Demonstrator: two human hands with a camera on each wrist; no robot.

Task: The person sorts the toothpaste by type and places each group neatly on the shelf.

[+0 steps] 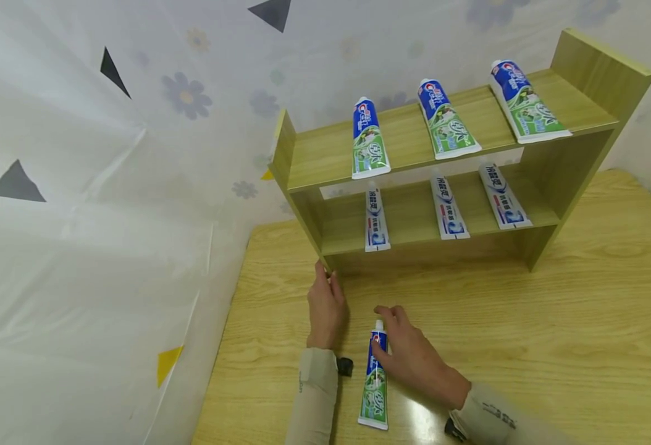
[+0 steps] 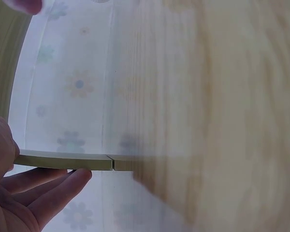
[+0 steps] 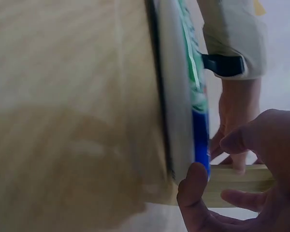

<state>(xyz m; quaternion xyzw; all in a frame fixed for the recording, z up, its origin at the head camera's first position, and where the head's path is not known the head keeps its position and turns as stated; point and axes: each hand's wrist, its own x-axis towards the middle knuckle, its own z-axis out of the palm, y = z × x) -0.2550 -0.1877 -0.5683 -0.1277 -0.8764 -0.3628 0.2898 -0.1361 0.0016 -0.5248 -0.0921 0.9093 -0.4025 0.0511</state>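
My left hand (image 1: 327, 309) pinches the foot of the left side panel of a two-tier wooden shelf (image 1: 298, 196). In the left wrist view, thumb and fingers lie on either side of that thin panel edge (image 2: 94, 163). A blue and green toothpaste tube (image 1: 373, 395) lies on the table in front of the shelf, its white cap toward it. Over the cap end hovers my right hand (image 1: 414, 355), fingers spread. The right wrist view has a fingertip (image 3: 195, 176) right at the tube's blue end, with the thumb standing apart from it.
Blue and green toothpaste tubes (image 1: 371, 139) lie on the upper tier, three across. Three white and blue tubes (image 1: 377, 219) lie on the lower tier. Behind the wooden table (image 1: 598, 309) hangs a patterned sheet (image 1: 186, 142), which also lines the left side.
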